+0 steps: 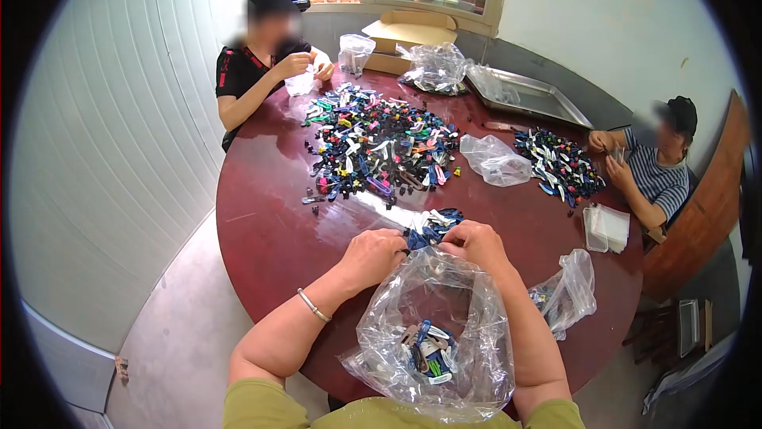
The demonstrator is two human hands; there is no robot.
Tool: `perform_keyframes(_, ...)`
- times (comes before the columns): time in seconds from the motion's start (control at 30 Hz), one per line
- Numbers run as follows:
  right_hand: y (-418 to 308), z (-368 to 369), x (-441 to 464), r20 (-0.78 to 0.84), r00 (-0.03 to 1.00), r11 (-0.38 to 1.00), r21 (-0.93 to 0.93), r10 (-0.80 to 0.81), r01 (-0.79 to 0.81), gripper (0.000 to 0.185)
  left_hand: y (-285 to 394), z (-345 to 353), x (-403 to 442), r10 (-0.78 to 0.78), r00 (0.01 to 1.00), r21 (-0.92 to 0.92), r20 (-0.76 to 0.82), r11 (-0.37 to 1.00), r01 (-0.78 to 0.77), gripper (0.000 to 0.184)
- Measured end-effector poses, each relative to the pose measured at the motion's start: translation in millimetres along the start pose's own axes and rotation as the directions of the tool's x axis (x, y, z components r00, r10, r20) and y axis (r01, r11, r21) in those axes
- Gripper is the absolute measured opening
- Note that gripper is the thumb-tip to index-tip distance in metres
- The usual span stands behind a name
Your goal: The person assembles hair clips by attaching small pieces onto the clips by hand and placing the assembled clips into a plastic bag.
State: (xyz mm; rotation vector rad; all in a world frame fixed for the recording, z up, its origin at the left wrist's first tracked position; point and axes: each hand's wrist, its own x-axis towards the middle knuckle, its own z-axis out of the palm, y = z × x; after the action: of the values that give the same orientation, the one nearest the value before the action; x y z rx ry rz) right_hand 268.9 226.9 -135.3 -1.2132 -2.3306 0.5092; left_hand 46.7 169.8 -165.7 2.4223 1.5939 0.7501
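A small heap of blue, white and dark snap hair clips [435, 224] lies on the table between my two hands. My left hand [375, 256] is at the heap's left edge, its fingers curled in against the clips. From the right, my right hand [478, 245] reaches in with bent fingers pressed together at the heap. What the fingertips of either hand hold is hidden. In front of my body a large clear plastic bag [373, 330] lies between my forearms, its upper edge close to the heap. More hair clips [429, 353] show inside it, in blue, white, brown and green.
A big mixed pile of clips [381, 139] covers the middle of the round red table [262, 223]; a smaller pile [556, 163] lies right. Clear bags [496, 161], a bag with clips [567, 294], a metal tray [532, 96] and a cardboard box [409, 32] stand around. Two co-workers sit across.
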Motion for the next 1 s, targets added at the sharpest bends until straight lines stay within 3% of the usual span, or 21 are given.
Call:
perform_keyframes(0.1,-1,-4,0,-0.100,0.995,0.994,0.110,0.019,-0.008,0.016,-1,-2,1,-0.007,1.000,0.014,-0.001,1.000,0.007,0.017)
perform_keyframes(0.2,-2,-13,1,-0.198,0.979,0.930,0.367,0.052,0.025,0.014,-4,0,0,0.004,1.000,0.004,-0.020,1.000,-0.004,0.017)
perform_keyframes(0.3,-25,-44,-7,-0.148,0.981,0.780,0.626,0.126,-0.006,0.012,3,-6,-1,0.003,1.000,0.005,-0.017,1.000,-0.003,0.016)
perform_keyframes(0.43,-52,-74,-26,-0.306,0.909,0.779,0.480,-0.284,0.405,0.008,-3,-1,1,0.027,0.994,-0.087,-0.103,0.996,-0.036,0.014)
perform_keyframes(0.53,-79,-98,-45,-0.061,0.918,0.767,0.530,-0.391,0.362,0.010,-4,-4,3,-0.114,0.981,-0.207,-0.159,0.975,0.080,0.013)
perform_keyframes(0.63,-79,-96,-44,-0.016,0.924,0.818,0.459,-0.382,0.346,0.008,-2,-12,3,-0.237,0.927,-0.404,-0.289,0.908,0.106,0.014)
perform_keyframes(0.67,-71,-90,-37,-0.122,0.910,0.802,0.436,-0.396,0.407,0.009,-2,-17,4,-0.322,0.917,-0.453,-0.237,0.871,0.189,0.016)
perform_keyframes(0.7,-66,-84,-33,-0.161,0.950,0.814,0.491,-0.266,0.311,0.007,-5,-18,4,-0.320,0.916,-0.504,-0.242,0.848,0.163,0.014)
perform_keyframes(0.77,-51,-72,-22,-0.180,0.980,0.862,0.482,-0.079,0.159,0.008,-7,-18,6,-0.460,0.876,-0.767,-0.145,0.612,0.194,0.015)
perform_keyframes(0.8,-43,-63,-18,-0.180,0.982,0.864,0.484,-0.060,0.141,0.006,-11,-17,5,-0.462,0.880,-0.834,-0.106,0.524,0.175,0.014)
perform_keyframes(1.0,-12,-26,0,-0.152,0.988,0.879,0.475,0.027,0.049,0.009,7,-36,1,-0.376,0.916,-0.880,-0.140,0.471,0.059,0.013)
